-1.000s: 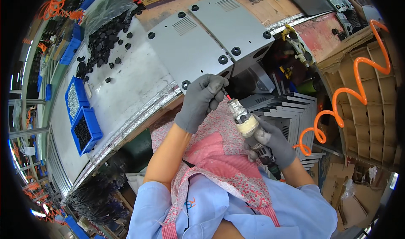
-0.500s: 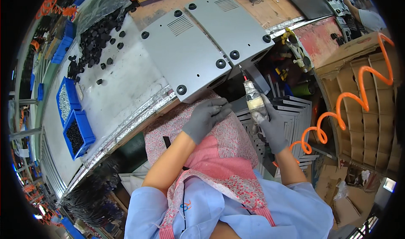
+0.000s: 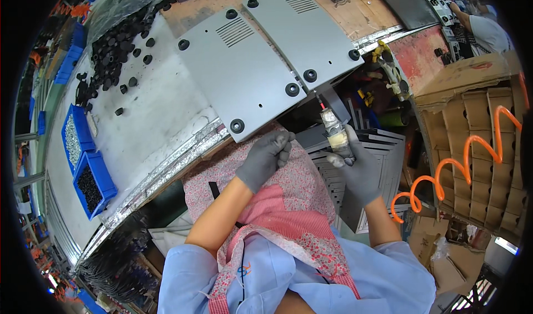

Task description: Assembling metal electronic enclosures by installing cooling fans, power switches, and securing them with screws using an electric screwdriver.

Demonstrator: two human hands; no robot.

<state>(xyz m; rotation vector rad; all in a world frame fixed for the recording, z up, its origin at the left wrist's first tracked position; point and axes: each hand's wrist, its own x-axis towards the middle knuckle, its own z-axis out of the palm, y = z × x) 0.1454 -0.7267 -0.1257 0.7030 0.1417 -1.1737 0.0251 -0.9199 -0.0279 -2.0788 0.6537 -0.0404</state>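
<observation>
- The taped power screwdriver (image 3: 336,133) is in the right hand (image 3: 358,172), which grips its body, below the front corners of the two casings; its bit points up at them, and whether it touches cannot be told.
- The left hand (image 3: 268,157), gloved in grey like the right, has its fingers curled in near the left casing's front edge; whether they pinch anything small cannot be told.
- The left casing (image 3: 227,72) and right casing (image 3: 316,34) lie side by side on the surface (image 3: 172,86), a narrow gap between them, each with vent slots and black round feet on top.
- Loose black feet (image 3: 116,50) are strewn to the left, beside a clear plastic bag (image 3: 119,9).
- Nearer the surface's left edge, two adjoining blue bins (image 3: 105,182) contain silvery and black small parts.
- At right, an orange coiled hose (image 3: 438,186) hangs before a compartmented cardboard box (image 3: 472,147).
- Beyond, a co-worker's pale sleeve (image 3: 490,35) shows.
</observation>
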